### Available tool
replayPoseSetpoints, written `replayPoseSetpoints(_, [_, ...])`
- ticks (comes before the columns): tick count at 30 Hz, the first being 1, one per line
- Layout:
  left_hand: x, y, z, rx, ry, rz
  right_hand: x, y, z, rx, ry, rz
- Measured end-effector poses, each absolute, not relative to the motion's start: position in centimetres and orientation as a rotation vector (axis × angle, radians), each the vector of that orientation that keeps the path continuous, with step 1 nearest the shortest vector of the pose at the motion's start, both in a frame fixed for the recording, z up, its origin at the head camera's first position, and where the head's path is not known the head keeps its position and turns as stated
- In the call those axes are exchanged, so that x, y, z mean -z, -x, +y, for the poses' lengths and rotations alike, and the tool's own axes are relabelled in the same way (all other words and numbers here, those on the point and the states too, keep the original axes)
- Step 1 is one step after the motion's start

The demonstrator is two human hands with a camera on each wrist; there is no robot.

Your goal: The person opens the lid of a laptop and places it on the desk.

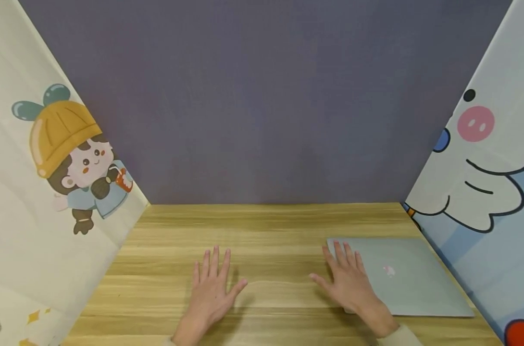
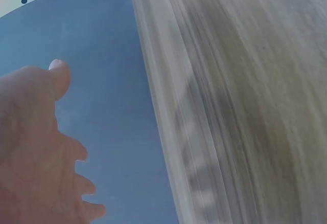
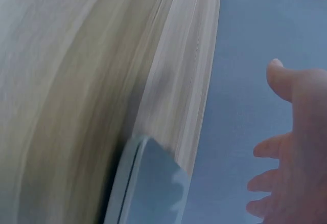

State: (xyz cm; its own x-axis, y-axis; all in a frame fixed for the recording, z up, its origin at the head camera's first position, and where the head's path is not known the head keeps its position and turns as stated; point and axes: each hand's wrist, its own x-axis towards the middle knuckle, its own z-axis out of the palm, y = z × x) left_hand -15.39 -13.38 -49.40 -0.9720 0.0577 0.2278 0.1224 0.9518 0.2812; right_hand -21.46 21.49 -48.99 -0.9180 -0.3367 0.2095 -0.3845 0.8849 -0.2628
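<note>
- Head view: closed silver laptop (image 1: 422, 283) lies flat on the right part of the worktop (image 1: 279, 250), lid up, 1 pinkish logo showing.
- Head view: right hand (image 1: 348, 283) is over the laptop's left edge, palm down, fingers spread, pinching nothing; contact can't be confirmed from here.
- Head view: left hand (image 1: 212, 293) is well apart from the laptop, above bare worktop, fingers spread too, holding nothing.
- Handling, judged: moderately heavy for its thinness, stiff, smooth lid probably slippery; screen inside fragile, so no hard pressing mid-lid. 2 hands at opposite side edges, thumbs on top and fingers under the base, looks safest.
- Left wrist view: thumb and 3 fingertips visible, gaps between them, nothing gripped; laptop's side with small dark ports just shows at the top.
- Right wrist view: rounded laptop corner below the hand, thin seam between lid and base; thumb stands apart, 3 fingertips separated, seemingly clear of it. Likely best to hold lid and base together at that edge.
</note>
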Motion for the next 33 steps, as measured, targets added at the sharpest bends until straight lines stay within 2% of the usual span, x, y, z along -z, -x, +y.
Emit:
replayPoseSetpoints(23, [49.1, 16.8, -11.7, 0.502, 0.208, -2.824, 46.4, 23.2, 25.8, -0.546, -0.521, -2.932])
replayPoseSetpoints(33, [48.7, 17.3, -10.8, 0.606, 0.215, -2.824, 46.5, 23.5, 27.1, -0.622, -0.435, -2.92])
